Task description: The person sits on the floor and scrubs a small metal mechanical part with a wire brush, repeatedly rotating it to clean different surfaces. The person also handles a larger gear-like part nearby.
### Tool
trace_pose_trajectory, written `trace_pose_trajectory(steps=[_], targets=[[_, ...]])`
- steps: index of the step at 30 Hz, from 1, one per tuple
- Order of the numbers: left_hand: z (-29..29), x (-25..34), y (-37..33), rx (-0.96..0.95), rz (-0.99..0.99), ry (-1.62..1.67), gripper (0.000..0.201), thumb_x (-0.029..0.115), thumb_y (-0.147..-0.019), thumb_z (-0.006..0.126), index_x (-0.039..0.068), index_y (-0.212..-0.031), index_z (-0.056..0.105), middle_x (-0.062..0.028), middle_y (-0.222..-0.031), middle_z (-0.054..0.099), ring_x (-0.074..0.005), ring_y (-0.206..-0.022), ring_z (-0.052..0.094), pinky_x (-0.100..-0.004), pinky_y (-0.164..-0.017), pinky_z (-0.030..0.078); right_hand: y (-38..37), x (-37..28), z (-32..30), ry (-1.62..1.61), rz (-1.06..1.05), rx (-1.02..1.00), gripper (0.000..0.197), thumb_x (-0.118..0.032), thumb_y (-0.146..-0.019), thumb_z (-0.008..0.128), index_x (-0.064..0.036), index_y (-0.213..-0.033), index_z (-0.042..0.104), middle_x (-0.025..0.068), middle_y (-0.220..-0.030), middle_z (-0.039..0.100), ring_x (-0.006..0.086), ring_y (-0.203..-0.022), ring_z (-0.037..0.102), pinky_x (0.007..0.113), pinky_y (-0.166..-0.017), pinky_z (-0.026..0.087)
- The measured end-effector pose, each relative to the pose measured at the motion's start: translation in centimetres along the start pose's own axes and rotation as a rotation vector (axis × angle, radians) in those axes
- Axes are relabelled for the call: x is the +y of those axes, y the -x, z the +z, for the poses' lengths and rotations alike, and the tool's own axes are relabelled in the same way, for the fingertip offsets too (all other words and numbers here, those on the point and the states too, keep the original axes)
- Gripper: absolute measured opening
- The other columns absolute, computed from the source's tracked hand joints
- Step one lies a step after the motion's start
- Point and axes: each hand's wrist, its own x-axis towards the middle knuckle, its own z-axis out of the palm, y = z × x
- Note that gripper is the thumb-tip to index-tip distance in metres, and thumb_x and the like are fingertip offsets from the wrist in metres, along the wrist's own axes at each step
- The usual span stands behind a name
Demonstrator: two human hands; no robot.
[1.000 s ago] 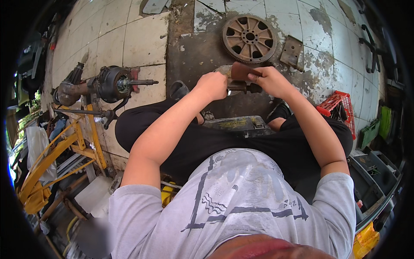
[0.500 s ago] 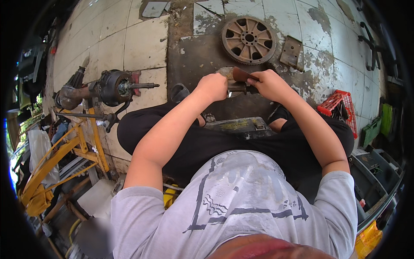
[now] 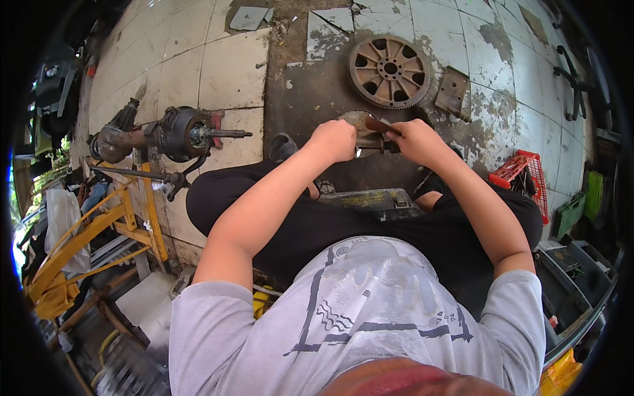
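My left hand (image 3: pixel 334 140) is closed around the left side of a greyish metal part (image 3: pixel 370 142), whose full shape is hidden by my fingers. My right hand (image 3: pixel 419 140) pinches a reddish-brown flexible piece that looks like sandpaper (image 3: pixel 378 125), slanting over the top of the part. Both hands are out in front of my bent legs, close to each other. Just beyond them a rusty toothed flywheel (image 3: pixel 389 70) lies flat on the floor, with a rusty metal plate (image 3: pixel 453 93) to its right.
A black toolbox-like case (image 3: pixel 370 201) lies between my feet. On the left, a greasy axle assembly (image 3: pixel 175 135) with a protruding shaft rests by a yellow metal frame (image 3: pixel 122 214). A red plastic basket (image 3: pixel 522 177) and a dark tray (image 3: pixel 568 267) stand at my right.
The view has turned slightly, so everything sits a little lower and farther right. The brown piece now shows a narrower face. Both hands keep their grips.
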Motion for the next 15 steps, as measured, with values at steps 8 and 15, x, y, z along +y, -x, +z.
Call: trace_pose_trajectory(steps=[8, 15], targets=[[-0.4, 0.3, -0.1, -0.031, 0.006, -0.037, 0.02, 0.018, -0.08, 0.073, 0.006, -0.095, 0.08, -0.0225, -0.092, 0.078, -0.0414, -0.092, 0.077, -0.0516, -0.084, 0.064, 0.2, 0.4, 0.1, 0.013, 0.01, -0.01, 0.026, -0.025, -0.103, 0.067, -0.0024, -0.11, 0.079, 0.0265, -0.091, 0.073, 0.0486, -0.091, 0.071, 0.055, -0.083, 0.056], [-0.5, 0.2, -0.1, 0.003, 0.015, -0.007, 0.022, 0.017, -0.077, 0.073, 0.002, -0.093, 0.08, -0.0246, -0.092, 0.078, -0.0433, -0.091, 0.077, -0.0515, -0.083, 0.064, -0.4, 2.1, 1.6, 0.117, 0.012, -0.023, 0.027, -0.026, -0.103, 0.067, -0.0027, -0.106, 0.08, 0.0257, -0.091, 0.075, 0.0483, -0.089, 0.072, 0.056, -0.083, 0.057]])
